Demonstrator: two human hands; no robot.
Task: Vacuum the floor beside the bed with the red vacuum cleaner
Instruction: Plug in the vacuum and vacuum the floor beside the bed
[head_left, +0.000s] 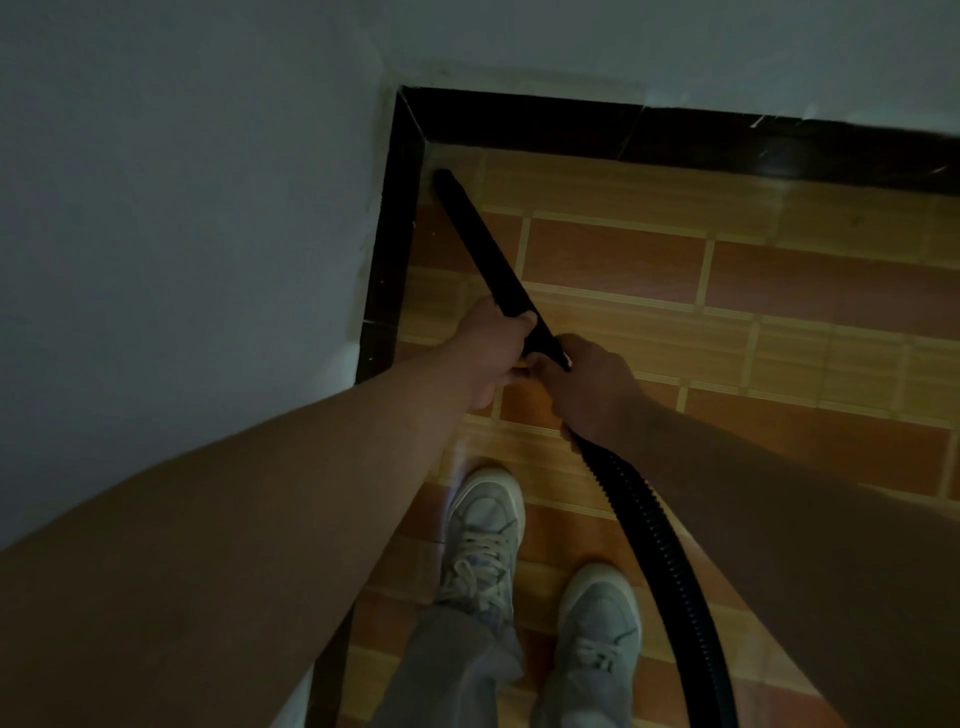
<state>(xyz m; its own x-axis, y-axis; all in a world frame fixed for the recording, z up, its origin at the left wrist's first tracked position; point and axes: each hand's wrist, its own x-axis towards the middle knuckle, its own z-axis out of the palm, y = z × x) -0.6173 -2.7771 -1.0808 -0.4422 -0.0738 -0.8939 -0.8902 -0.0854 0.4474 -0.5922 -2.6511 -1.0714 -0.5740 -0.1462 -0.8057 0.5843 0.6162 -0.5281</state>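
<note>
A black crevice nozzle (480, 244) is gripped by both hands: the left hand (491, 353) is wrapped around its upper shaft, fingers closed over it, and the right hand (587, 384) is closed at the joint where the ribbed black hose (654, 545) begins. The nozzle tip is pressed into the floor corner, approx. where the dark skirting (400, 234) meets the tiled floor (779, 312), touching or nearly so in the dim light. The hose is trailed back past the right sneaker (597, 634), w/ the left sneaker (485, 540) beside it.
</note>
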